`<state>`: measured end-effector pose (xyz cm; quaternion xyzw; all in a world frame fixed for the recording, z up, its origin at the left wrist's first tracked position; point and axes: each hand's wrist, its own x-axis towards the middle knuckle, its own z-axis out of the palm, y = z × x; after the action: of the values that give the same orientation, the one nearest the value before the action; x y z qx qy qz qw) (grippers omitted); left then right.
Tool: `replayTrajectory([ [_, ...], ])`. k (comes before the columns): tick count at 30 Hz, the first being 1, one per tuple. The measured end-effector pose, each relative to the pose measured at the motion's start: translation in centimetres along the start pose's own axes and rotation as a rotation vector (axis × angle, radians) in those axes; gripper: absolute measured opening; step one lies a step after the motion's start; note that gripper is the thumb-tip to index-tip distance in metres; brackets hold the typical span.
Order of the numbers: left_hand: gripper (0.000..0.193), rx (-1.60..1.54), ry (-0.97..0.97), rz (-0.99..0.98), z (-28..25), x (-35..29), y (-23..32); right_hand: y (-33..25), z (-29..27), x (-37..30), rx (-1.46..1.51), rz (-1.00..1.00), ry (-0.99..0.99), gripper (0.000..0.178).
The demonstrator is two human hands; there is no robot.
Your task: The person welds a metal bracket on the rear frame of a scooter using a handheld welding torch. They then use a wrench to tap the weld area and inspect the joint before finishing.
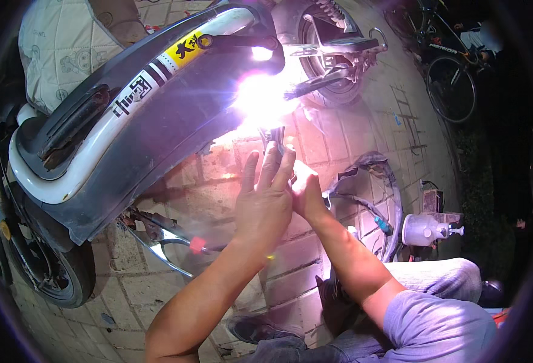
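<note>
Hands (261, 202) rest together at a dark slender tool (273, 135), which one grips it unclear, perhaps bracing each other for steadiness near the glare-lit scooter (176, 136) beyond them.

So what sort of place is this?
It looks like an outdoor paved area, perhaps a yard or sidewalk: brick-like paving covers the ground, a scooter stands close by, and a bicycle is farther off to the right.
</note>
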<state>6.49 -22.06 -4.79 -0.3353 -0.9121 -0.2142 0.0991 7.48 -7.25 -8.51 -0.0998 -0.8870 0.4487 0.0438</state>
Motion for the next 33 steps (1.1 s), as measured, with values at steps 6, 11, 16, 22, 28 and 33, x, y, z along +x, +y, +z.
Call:
replayTrajectory([
  [6, 0.029, 0.015, -0.067, -0.006, -0.6, 0.1, 0.2, -0.7, -0.4, -0.4, -0.16, -0.03, -0.009, 0.037],
  [11, 0.027, 0.032, -0.023, -0.021, -0.3, 0.1, 0.1, 0.0, -0.2, -0.1, -0.152, -0.041, -0.021, 0.043],
  [16, 0.028, 0.019, -0.015, -0.017, -0.1, 0.0, -0.2, -0.1, 0.1, 0.1, -0.156, -0.025, -0.004, 0.042],
  [22, 0.029, 0.024, 0.01, -0.02, 0.1, 0.2, -0.3, -0.2, 0.1, 0.6, -0.129, 0.049, -0.026, 0.038],
  [28, 0.029, 0.042, -0.095, -0.03, -0.3, 0.4, -0.2, 1.1, 0.6, 0.8, 0.249, 0.093, -0.025, 0.043],
  [33, 0.026, -0.03, -0.059, -0.002, -0.5, 0.4, -0.6, 0.9, 0.1, 0.8, -0.069, 0.024, -0.03, 0.043],
])
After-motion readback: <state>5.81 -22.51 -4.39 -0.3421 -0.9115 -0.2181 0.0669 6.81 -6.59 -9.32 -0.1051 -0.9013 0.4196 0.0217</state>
